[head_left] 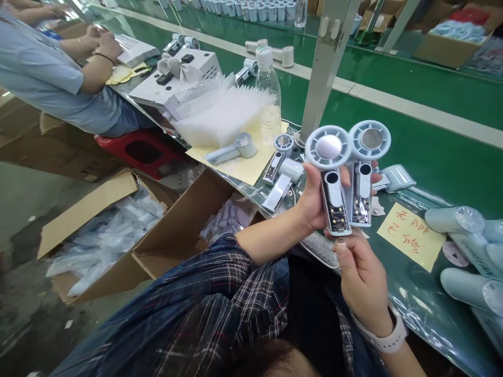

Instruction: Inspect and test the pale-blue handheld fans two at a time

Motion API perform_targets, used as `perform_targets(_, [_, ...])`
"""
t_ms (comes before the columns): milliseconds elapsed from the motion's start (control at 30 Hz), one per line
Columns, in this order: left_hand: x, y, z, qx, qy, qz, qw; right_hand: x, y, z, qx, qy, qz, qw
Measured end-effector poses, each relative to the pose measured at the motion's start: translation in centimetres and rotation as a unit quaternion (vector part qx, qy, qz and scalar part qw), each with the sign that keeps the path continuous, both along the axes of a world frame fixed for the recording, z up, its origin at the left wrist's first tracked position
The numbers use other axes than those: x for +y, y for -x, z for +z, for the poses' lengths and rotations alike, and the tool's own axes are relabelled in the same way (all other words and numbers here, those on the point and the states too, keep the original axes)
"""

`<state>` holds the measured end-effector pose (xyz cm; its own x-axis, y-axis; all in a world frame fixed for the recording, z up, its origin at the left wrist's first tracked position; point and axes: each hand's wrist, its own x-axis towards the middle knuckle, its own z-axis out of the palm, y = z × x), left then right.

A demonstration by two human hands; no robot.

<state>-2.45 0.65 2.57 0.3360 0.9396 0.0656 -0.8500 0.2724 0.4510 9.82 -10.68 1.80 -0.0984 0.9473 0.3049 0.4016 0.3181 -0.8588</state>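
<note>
My left hand [314, 201] grips two small handheld fans side by side, upright over the green table edge. The nearer fan [330, 178] and the farther fan [363, 173] each show a round grey head and an open handle with a circuit board. My right hand [363, 277], with a white wristband, pinches the bottom end of the nearer fan's handle. More fan parts [281, 167] lie on the table just left of my hands.
A yellow note with handwriting [411, 235] lies to the right, beside several pale blue fan bodies [463, 225]. A water bottle [269, 94], a stack of plastic bags [220, 112] and a metal post [326, 63] stand behind. Open cardboard boxes [118, 235] sit on the floor. Another person [51, 78] works at left.
</note>
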Motion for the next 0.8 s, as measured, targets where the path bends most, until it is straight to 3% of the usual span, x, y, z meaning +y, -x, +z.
perform_targets(100, [-0.2, 0.3, 0.5, -0.029, 0.007, -0.013, 0.999, 0.0, 0.0, -0.2, 0.030, 0.018, -0.016, 0.999])
perform_targets(200, [-0.4, 0.5, 0.5, -0.040, 0.003, -0.037, 0.999, -0.1, -0.1, -0.8, 0.121, 0.078, -0.062, 0.988])
perform_targets(333, [-0.7, 0.1, -0.6, -0.029, -0.033, -0.031, 0.999, -0.3, 0.3, -1.2, 0.240, 0.120, -0.072, 0.961])
perform_targets(467, [-0.7, -0.7, -1.8, 0.043, -0.094, -0.005, 0.995, -0.4, 0.9, -1.3, 0.291, 0.137, -0.077, 0.944])
perform_targets(633, [-0.4, -0.9, -2.1, 0.080, -0.096, 0.018, 0.992, 0.0, 0.1, -1.5, 0.182, 0.121, -0.097, 0.971])
perform_targets(800, [0.0, -0.1, -0.9, 0.035, -0.003, 0.050, 0.998, 0.1, -0.2, -0.7, 0.031, 0.018, -0.027, 0.999])
